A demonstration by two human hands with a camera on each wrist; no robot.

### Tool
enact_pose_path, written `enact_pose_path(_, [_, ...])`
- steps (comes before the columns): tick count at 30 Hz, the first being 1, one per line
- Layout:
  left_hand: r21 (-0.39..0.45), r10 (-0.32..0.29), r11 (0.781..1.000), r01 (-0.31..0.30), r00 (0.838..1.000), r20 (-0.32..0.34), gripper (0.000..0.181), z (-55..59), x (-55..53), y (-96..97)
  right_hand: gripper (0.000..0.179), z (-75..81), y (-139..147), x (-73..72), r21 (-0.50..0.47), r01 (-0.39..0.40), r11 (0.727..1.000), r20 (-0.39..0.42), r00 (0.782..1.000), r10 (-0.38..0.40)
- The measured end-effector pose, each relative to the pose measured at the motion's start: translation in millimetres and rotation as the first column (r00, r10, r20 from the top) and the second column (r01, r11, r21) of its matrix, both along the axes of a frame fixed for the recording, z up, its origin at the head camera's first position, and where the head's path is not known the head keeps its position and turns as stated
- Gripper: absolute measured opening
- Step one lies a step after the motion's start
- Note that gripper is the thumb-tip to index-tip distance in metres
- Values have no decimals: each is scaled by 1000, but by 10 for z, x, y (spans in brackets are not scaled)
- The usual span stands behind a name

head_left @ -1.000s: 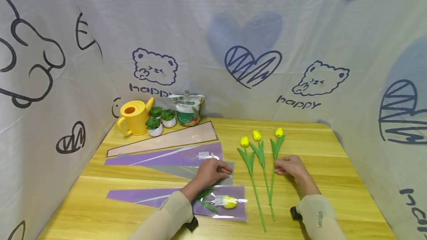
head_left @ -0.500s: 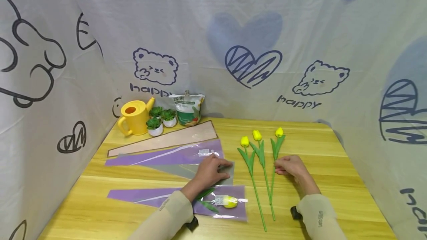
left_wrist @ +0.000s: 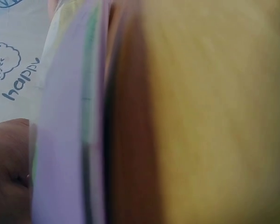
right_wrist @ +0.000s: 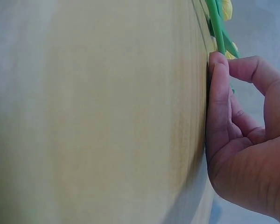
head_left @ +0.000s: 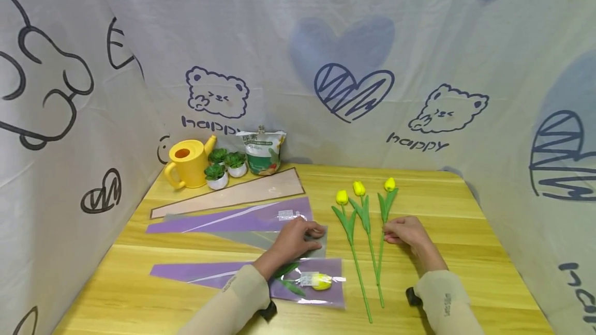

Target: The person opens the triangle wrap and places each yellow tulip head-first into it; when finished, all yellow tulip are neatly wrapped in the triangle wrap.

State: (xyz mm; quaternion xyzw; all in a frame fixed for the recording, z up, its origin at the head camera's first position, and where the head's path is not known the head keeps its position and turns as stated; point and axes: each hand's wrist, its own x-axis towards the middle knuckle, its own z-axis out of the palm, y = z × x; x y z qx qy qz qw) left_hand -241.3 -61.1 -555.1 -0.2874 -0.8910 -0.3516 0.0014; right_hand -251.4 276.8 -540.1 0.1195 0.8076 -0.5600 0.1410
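My left hand [head_left: 298,239] is over a clear grey flower sleeve [head_left: 318,249], its fingers at the wide end and the lower edge of a purple sleeve [head_left: 223,218]. Thumb and index finger stand apart there. Close in front lies another purple sleeve [head_left: 186,273] with a yellow tulip [head_left: 321,281] inside, partly under my left forearm. My right hand [head_left: 405,231] pinches the stem of the rightmost artificial tulip [head_left: 389,185] just below its leaves; in the right wrist view, fingertips and thumb meet at the green stem [right_wrist: 216,28], low over the table. The left wrist view is mostly blurred.
Between the hands lie two more yellow tulips, a left one [head_left: 342,198] and a middle one [head_left: 358,188], stems toward me. A pale brown-edged sleeve [head_left: 233,193], yellow watering can [head_left: 188,162], several small potted succulents [head_left: 216,177] and a green-white pouch [head_left: 262,154] stand behind.
The left fingers spread upward and lifted the purple sleeve's wide end slightly, then came partly down with it. The right hand and its tulip have stayed in place.
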Motion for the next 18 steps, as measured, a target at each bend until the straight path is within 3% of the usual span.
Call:
enact_pose_path(7, [19, -14, 1000, 14, 999, 31, 13, 12, -31, 22, 37, -1, 14, -11, -8, 2, 1000, 2, 1000, -2])
enact_pose_path(14, [5, -28, 1000, 28, 999, -18, 9, 23, -15, 48, 38, -16, 20, -17, -5, 4, 1000, 1, 1000, -4])
enact_pose_path(18, [34, -48, 998, 47, 998, 28, 13, 8, -12, 54, 38, -26, 16, -10, -7, -4, 1000, 0, 1000, 4])
